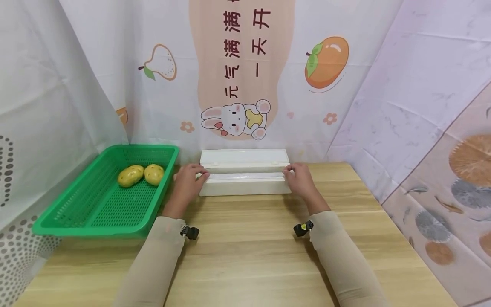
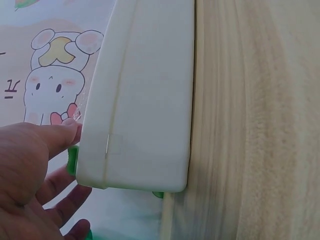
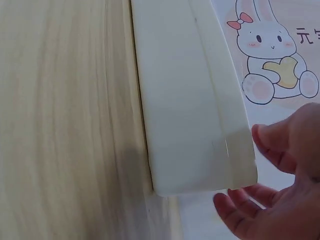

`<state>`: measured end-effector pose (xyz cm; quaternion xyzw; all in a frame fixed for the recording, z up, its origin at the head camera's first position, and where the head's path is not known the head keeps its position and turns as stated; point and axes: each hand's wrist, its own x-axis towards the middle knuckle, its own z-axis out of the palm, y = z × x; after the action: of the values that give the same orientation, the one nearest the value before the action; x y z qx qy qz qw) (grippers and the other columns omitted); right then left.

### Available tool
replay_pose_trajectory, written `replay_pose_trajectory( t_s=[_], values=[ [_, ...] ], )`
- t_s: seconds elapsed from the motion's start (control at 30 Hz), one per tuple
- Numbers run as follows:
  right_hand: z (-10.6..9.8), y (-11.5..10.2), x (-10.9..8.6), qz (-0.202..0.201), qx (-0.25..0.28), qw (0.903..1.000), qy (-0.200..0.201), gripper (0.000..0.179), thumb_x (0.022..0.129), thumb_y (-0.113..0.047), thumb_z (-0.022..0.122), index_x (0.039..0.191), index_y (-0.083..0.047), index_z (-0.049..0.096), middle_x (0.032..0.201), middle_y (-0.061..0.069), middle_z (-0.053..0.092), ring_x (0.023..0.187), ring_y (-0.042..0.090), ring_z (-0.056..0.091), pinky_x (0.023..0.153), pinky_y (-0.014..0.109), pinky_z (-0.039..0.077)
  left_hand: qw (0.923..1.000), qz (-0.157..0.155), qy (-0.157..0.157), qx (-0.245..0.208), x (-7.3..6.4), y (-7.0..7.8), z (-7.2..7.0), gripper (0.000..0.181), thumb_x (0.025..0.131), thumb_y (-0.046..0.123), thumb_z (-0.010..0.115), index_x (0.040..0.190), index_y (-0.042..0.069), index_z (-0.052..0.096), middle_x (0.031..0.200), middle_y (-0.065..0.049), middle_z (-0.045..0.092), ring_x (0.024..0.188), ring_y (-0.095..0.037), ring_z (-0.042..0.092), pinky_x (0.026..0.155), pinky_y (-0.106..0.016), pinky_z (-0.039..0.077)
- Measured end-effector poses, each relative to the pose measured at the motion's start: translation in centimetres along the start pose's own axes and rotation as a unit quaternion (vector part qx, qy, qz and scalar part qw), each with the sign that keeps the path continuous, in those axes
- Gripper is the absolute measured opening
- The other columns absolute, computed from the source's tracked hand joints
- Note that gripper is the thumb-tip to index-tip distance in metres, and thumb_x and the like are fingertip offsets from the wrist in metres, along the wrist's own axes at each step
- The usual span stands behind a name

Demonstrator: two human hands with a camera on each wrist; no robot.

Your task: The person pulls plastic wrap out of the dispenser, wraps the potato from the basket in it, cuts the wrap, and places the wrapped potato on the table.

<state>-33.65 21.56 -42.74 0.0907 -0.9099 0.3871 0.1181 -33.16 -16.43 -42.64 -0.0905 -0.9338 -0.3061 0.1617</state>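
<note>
A long white cling film dispenser box [image 1: 245, 187] lies across the far part of the table, its lid [image 1: 244, 156] raised at the back. Along its opening runs a shiny strip of clear cling film [image 1: 245, 176]. At the left end my left hand [image 1: 187, 181] pinches the film between thumb and forefinger, and some crinkled film shows above the thumb in the left wrist view. A small green piece [image 2: 73, 160] shows beside that end. My right hand [image 1: 299, 179] pinches at the film's right end, thumb against forefinger, other fingers loosely bent past the box's corner.
A green plastic basket [image 1: 103, 231] stands to the left, with two potatoes [image 1: 131, 175] in it. Behind the box hangs a printed cloth [image 1: 245, 51] with a rabbit and fruit. Bare wooden tabletop [image 1: 241, 256] stretches between my forearms.
</note>
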Motion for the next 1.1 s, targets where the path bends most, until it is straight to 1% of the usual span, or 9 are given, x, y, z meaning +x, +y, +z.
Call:
replay_pose_trajectory(
  t_s=[0.1,0.2,0.3,0.4,0.57,0.73,0.9,1.03,1.1],
  values=[
    [0.5,-0.3,-0.1,-0.012,-0.025,0.9996,0.000,0.027,0.100,-0.025,0.067,0.114,-0.003,0.073,0.149,0.027,0.045,0.143,0.046,0.037,0.117,0.063,0.032,1.0000,0.000,0.007,-0.002,0.0,0.0,0.2,0.022,0.102,0.028,0.067,0.109,0.012,0.079,0.134,-0.013,0.066,0.134,-0.038,0.051,0.102,-0.066,0.033],
    [1.3,-0.9,-0.1,-0.057,-0.079,0.9951,-0.017,0.035,0.096,-0.033,0.071,0.122,-0.009,0.075,0.151,0.025,0.048,0.144,0.047,0.037,0.117,0.065,0.029,0.9999,-0.001,0.012,-0.001,0.0,-0.2,0.3,0.023,0.102,0.029,0.067,0.110,0.011,0.079,0.133,-0.013,0.067,0.133,-0.038,0.052,0.101,-0.066,0.034],
    [2.1,-1.4,-0.2,-0.084,-0.107,0.9902,-0.031,0.033,0.098,-0.037,0.070,0.119,-0.013,0.078,0.153,0.023,0.048,0.147,0.046,0.035,0.119,0.065,0.025,0.9999,0.000,0.011,0.001,0.0,-0.2,0.2,0.024,0.102,0.031,0.067,0.109,0.011,0.079,0.134,-0.013,0.066,0.133,-0.038,0.053,0.101,-0.066,0.034],
    [2.6,-1.5,-0.3,-0.077,-0.086,0.9929,-0.026,0.026,0.098,-0.033,0.070,0.111,-0.014,0.081,0.156,0.021,0.045,0.149,0.045,0.031,0.122,0.063,0.021,0.9999,0.004,0.009,0.001,0.2,-0.3,0.1,0.022,0.102,0.030,0.067,0.108,0.012,0.078,0.134,-0.013,0.066,0.132,-0.038,0.053,0.102,-0.065,0.034],
    [2.7,-1.2,-0.4,-0.049,-0.036,0.9981,-0.013,0.023,0.099,-0.029,0.070,0.108,-0.012,0.082,0.157,0.016,0.045,0.150,0.044,0.030,0.122,0.062,0.022,0.9999,0.011,0.003,-0.004,0.3,-0.3,-0.1,0.021,0.102,0.028,0.068,0.107,0.010,0.078,0.132,-0.013,0.066,0.131,-0.038,0.053,0.102,-0.064,0.033],
    [2.5,-0.8,-0.2,-0.049,-0.037,0.9981,0.009,0.021,0.100,-0.027,0.071,0.108,-0.012,0.082,0.149,0.017,0.055,0.143,0.044,0.041,0.120,0.060,0.028,0.9999,0.017,-0.002,0.000,0.0,-0.3,0.1,0.023,0.102,0.031,0.068,0.106,0.010,0.078,0.130,-0.012,0.067,0.130,-0.036,0.054,0.101,-0.064,0.033],
    [1.9,-0.1,0.1,-0.087,-0.066,0.9926,0.052,0.015,0.095,-0.023,0.077,0.103,-0.011,0.083,0.133,0.018,0.065,0.128,0.042,0.055,0.112,0.059,0.036,0.9998,0.018,0.008,0.004,-0.1,-0.2,0.1,0.023,0.102,0.032,0.068,0.105,0.012,0.078,0.130,-0.012,0.067,0.129,-0.038,0.054,0.101,-0.064,0.033],
    [1.2,0.5,0.5,-0.118,-0.078,0.9878,0.064,0.012,0.095,-0.019,0.077,0.101,-0.010,0.082,0.116,0.014,0.072,0.114,0.036,0.062,0.104,0.054,0.042,0.9997,0.015,0.016,0.008,-0.1,-0.1,0.0,0.023,0.102,0.032,0.068,0.105,0.011,0.078,0.131,-0.013,0.066,0.129,-0.039,0.054,0.101,-0.064,0.033],
    [0.9,0.8,0.6,-0.118,-0.076,0.9878,0.067,0.011,0.096,-0.017,0.075,0.100,-0.009,0.081,0.110,0.011,0.074,0.108,0.034,0.065,0.100,0.051,0.045,0.9998,0.013,0.017,0.007,0.0,-0.1,-0.1,0.023,0.102,0.032,0.068,0.105,0.011,0.078,0.131,-0.013,0.066,0.128,-0.039,0.054,0.101,-0.064,0.033]
  ],
)
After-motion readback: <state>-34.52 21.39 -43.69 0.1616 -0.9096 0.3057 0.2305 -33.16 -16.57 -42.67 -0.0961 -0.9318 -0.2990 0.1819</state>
